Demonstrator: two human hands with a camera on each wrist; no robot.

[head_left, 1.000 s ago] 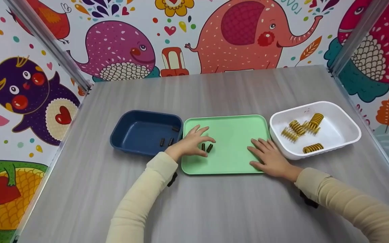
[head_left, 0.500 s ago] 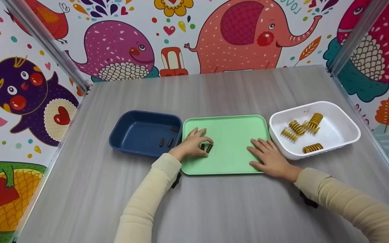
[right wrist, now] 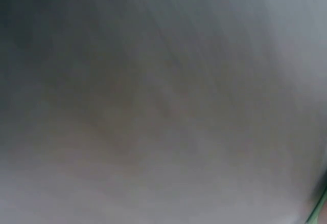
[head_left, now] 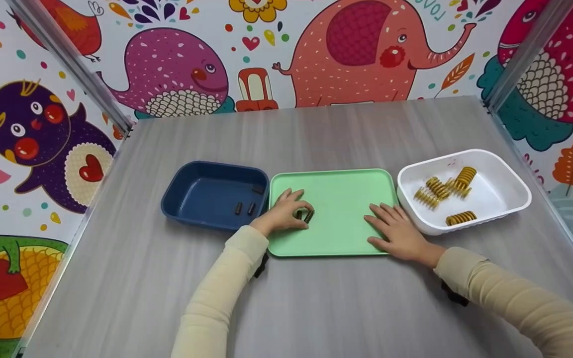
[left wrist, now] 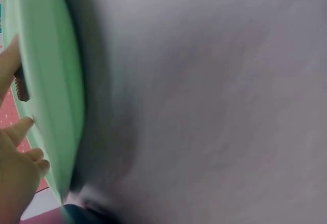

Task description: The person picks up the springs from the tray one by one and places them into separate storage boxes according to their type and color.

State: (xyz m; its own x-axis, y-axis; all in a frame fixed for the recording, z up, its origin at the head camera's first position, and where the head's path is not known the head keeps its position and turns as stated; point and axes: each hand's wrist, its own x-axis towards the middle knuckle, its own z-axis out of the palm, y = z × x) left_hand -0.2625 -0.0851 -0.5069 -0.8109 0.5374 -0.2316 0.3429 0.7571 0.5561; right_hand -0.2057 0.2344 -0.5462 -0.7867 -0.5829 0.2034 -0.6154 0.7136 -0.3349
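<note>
In the head view my left hand is over the left part of the green tray. Its thumb and index finger curve round a small dark spring and pinch it. A second dark spring lies just inside that curve, partly hidden by the hand. The left wrist view shows one dark ribbed spring against the thumb. My right hand rests flat with spread fingers on the tray's right edge and holds nothing. The right wrist view is mostly a blurred surface.
Left of the tray stands a blue bin with three dark springs inside. Touching the tray's right side, a white bin holds several yellow springs. Patterned panels enclose the grey table.
The left hand has moved slightly right, and its thumb and index finger have closed in on a dark spring. The right hand keeps its place on the tray.
</note>
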